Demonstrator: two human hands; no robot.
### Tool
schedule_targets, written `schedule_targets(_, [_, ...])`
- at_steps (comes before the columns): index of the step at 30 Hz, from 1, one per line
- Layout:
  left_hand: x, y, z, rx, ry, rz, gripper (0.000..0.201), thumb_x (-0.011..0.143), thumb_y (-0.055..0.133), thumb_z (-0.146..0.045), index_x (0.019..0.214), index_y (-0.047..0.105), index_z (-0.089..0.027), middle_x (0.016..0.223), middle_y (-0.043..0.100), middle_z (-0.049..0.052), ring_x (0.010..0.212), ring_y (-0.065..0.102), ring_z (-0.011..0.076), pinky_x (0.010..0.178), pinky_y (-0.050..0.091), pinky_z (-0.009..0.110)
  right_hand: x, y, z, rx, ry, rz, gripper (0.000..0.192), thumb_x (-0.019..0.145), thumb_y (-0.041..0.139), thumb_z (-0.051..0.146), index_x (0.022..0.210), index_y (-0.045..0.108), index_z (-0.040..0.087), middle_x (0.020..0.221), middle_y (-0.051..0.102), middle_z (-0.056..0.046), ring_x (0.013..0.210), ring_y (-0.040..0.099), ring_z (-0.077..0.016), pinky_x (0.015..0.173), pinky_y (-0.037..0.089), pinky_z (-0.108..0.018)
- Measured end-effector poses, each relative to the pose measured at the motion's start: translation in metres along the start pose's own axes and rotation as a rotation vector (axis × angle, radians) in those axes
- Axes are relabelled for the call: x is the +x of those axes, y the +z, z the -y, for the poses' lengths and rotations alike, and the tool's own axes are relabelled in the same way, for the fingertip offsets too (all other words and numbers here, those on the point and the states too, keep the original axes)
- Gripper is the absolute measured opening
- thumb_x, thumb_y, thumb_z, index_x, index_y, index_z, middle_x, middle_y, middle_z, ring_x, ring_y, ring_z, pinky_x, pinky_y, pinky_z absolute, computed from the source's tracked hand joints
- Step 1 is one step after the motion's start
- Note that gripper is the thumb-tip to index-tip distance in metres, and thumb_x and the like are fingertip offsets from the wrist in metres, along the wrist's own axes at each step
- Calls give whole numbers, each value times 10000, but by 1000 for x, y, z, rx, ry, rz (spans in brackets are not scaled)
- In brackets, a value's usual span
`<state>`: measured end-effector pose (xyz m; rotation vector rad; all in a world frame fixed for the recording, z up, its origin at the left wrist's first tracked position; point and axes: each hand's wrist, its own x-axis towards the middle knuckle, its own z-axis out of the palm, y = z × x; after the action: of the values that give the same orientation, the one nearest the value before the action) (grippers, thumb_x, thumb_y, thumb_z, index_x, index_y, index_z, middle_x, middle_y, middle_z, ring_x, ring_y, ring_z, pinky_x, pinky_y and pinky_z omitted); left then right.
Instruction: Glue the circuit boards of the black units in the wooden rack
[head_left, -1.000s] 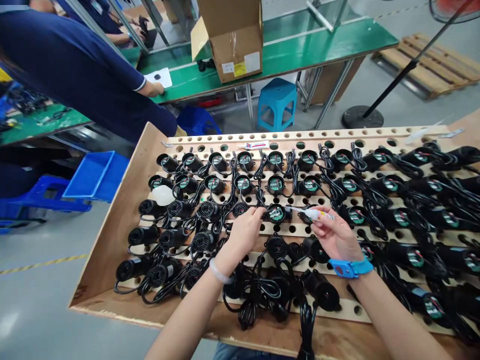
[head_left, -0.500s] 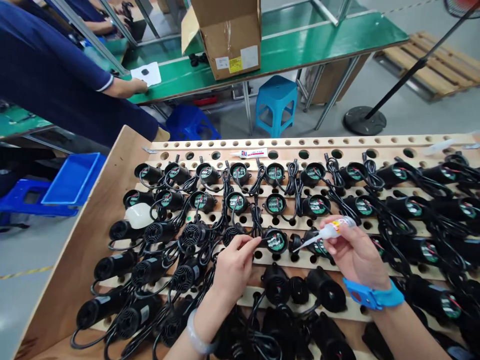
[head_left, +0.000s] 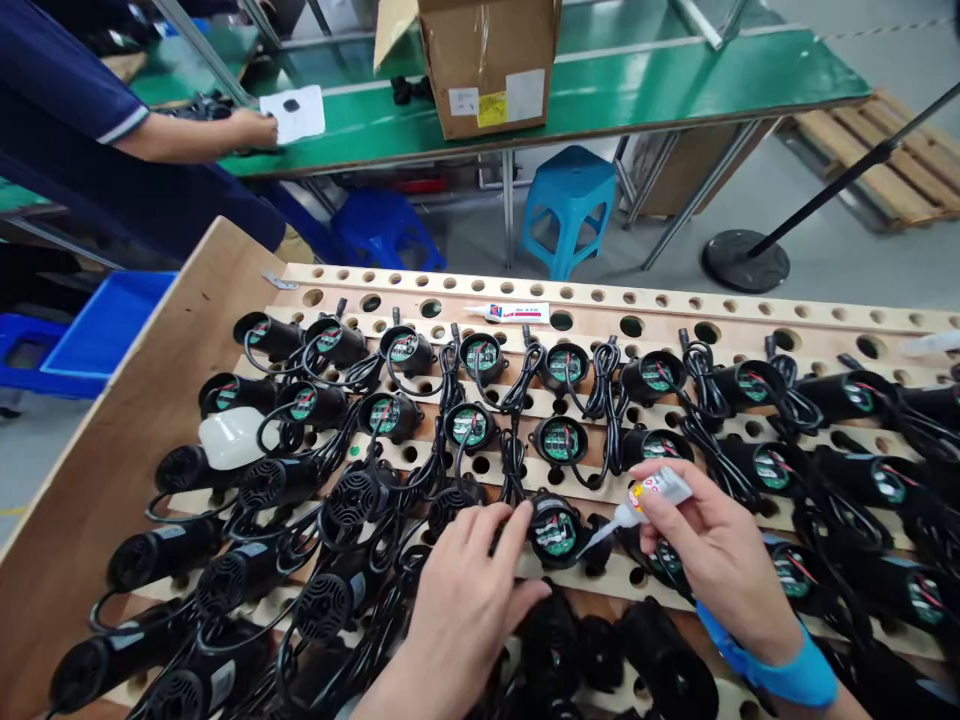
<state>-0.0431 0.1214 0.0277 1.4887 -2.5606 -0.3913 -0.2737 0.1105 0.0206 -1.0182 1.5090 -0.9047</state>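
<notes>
Green benching is running along the back of the workshop, and before it a wooden crate is holding rows of black housings. Among them, near the middle, an open housing is lying tilted in a slot of the crate, showing its circuit board. The right hand is pinching a small white tube between thumb and fingers, its nozzle pointing down at the housing's rim; whether it is touching I cannot tell. The left hand is arching with thumb and forefinger apart, the forefinger reaching the rim's opposite side.

Work seems to be standing partway. Leftward in the same row and below, housings are showing slotted ends, perhaps finished; to the right and in the two back rows, boards are lying exposed, probably awaiting attention. Nothing is yet covering the board between the hands.

As for containers, the crate is also bearing coiled black cables, a second tube on its back strip and a translucent white piece resting on housings at the left. Beyond, a cardboard box is sitting flap out, its inside hidden; a blue bin is showing partly behind the crate wall. A co-worker's hand is resting beside a white sheet.
</notes>
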Motion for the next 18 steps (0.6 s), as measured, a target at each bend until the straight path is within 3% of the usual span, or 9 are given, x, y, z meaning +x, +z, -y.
schedule_targets(2, [13, 0, -14, 71, 26, 74, 888, 524, 873, -520, 1216, 546, -69, 986, 626, 106, 850, 598, 268, 734, 559, 413, 3, -5, 0, 34, 1, -11, 326, 857, 593, 480, 987, 589, 181, 652, 567, 0, 505, 546, -74, 483, 491, -152])
schedule_targets(3, [19, 2, -20, 85, 30, 110, 871, 493, 855, -585, 1135, 585, -61, 930, 621, 96, 813, 590, 264, 709, 553, 415, 4, -7, -1, 71, 14, -22, 322, 856, 597, 474, 996, 592, 183, 642, 561, 0, 508, 544, -79, 480, 489, -159])
schedule_targets(6, [33, 10, -25, 83, 32, 206, 574, 573, 863, -486, 914, 614, -98, 843, 596, 66, 756, 566, 238, 653, 528, 373, 5, -13, -7, 212, 64, -56, 317, 837, 625, 454, 1007, 603, 187, 652, 569, -11, 507, 529, -94, 456, 477, -188])
schedule_targets(8, [37, 13, -18, 19, 87, 239, 428, 682, 821, -249, 1016, 596, -106, 960, 620, 81, 849, 575, 237, 724, 524, 353, 3, -14, -10, 274, 85, -73, 317, 821, 644, 449, 991, 612, 184, 668, 579, -21, 505, 526, -102, 438, 473, -203])
schedule_targets(9, [38, 12, -13, -40, 146, 246, 449, 732, 750, -152, 1135, 558, -104, 1049, 626, 89, 924, 574, 234, 796, 517, 352, 1, -14, -12, 280, 91, -77, 315, 815, 651, 447, 985, 616, 183, 676, 581, -23, 507, 527, -103, 436, 474, -205])
schedule_targets(11, [39, 8, -1, -173, 280, 261, 604, 800, 570, -35, 1368, 381, -116, 1211, 608, 85, 1086, 540, 219, 970, 458, 378, -5, -11, -14, 258, 97, -73, 311, 810, 661, 440, 990, 620, 190, 704, 591, -28, 522, 537, -102, 448, 484, -204])
schedule_targets(13, [38, 2, 9, -271, 339, 279, 728, 819, 449, 6, 1479, 178, -144, 1335, 554, 81, 1211, 480, 201, 1078, 379, 410, -13, -7, -16, 211, 97, -79, 310, 812, 664, 432, 1010, 617, 197, 734, 606, -34, 536, 549, -101, 472, 500, -202])
schedule_targets(15, [34, -4, 15, -295, 263, 263, 765, 845, 505, -65, 1497, 114, -144, 1406, 481, 119, 1261, 444, 224, 1081, 384, 422, -20, -2, -17, 179, 87, -94, 298, 816, 665, 417, 1015, 613, 202, 748, 617, -39, 545, 561, -102, 495, 512, -203])
schedule_targets(18, [23, -4, 14, -210, 78, 152, 684, 789, 725, -278, 1346, 382, -78, 1218, 563, 169, 1096, 542, 280, 912, 506, 412, -26, 3, -13, 194, 66, -118, 259, 817, 670, 387, 1002, 614, 214, 808, 632, -49, 577, 578, -109, 517, 529, -215])
